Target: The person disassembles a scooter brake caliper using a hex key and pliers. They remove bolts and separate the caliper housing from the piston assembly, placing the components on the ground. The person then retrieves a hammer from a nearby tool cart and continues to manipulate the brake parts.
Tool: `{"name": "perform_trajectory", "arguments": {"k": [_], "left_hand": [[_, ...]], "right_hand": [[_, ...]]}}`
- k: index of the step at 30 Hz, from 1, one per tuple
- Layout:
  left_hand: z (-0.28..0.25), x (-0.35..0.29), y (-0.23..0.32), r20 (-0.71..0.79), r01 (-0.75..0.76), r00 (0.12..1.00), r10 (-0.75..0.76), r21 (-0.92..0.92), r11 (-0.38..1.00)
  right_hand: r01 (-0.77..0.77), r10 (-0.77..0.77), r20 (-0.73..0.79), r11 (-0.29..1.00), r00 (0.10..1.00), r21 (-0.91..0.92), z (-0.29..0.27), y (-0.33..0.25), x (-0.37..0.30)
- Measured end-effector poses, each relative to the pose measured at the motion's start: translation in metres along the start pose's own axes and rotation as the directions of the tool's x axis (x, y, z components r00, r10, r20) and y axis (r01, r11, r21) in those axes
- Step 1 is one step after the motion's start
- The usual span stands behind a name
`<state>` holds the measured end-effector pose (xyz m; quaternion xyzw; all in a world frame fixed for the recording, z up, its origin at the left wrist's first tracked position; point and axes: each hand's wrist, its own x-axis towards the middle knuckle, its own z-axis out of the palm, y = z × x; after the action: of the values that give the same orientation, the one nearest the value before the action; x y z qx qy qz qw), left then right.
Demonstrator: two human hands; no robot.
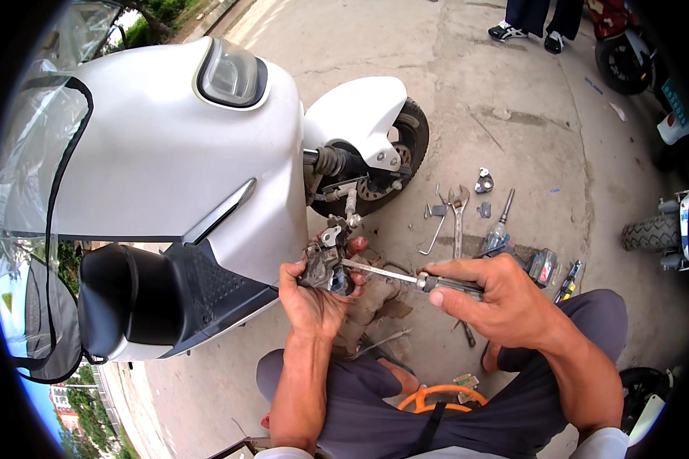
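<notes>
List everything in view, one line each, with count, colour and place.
scooter: one, white, left, front wheel toward the tools
brake part: one, grey metal, in the left hand
screwdriver: one, dark handle, in the right hand, tip at the brake part
wrench: one, silver, on the concrete
drill: one, dark, on the ground behind the right hand
stool: one, orange, under the person
shoes: two, dark, top edge
left hand: holds the brake part
right hand: grips the screwdriver

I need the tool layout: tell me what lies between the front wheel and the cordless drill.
In the head view, between the front wheel and the cordless drill, an open-ended wrench and small metal parts lie on the concrete.
</notes>
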<state>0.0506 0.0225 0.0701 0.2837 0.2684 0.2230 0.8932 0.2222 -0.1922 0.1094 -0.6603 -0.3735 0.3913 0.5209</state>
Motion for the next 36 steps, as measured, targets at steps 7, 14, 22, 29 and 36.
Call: {"name": "perform_trajectory", "arguments": {"k": [7, 14, 22, 29, 36], "left_hand": [[-0.001, 0.005, -0.001, -0.013, 0.053, 0.998, -0.054, -0.097, 0.994], [-0.001, 0.0, -0.004, -0.008, 0.028, 1.0, -0.028, -0.051, 0.998], [0.013, 0.0, -0.002, -0.009, 0.006, 1.0, -0.005, 0.124, 0.992], [0.009, 0.0, -0.009, 0.076, -0.045, 0.996, 0.037, 0.11, 0.993], [0.007, 0.005, -0.02, 0.128, -0.13, 0.986, 0.108, 0.181, 0.975]], "right_hand": [[0.461, -0.567, -0.048, 0.713, 0.822, -0.528, 0.024, 0.03, -0.004], [0.344, -0.396, -0.106, 0.879, 0.912, -0.33, 0.015, 0.013, -0.009], [0.3, -0.338, -0.165, 0.929, 0.927, -0.217, 0.014, 0.019, -0.005], [0.175, -0.196, -0.118, 0.97, 0.974, -0.167, 0.0, 0.004, -0.018], [-0.011, -0.001, -0.071, 0.987, 0.997, -0.159, -0.007, -0.012, -0.026]]}}
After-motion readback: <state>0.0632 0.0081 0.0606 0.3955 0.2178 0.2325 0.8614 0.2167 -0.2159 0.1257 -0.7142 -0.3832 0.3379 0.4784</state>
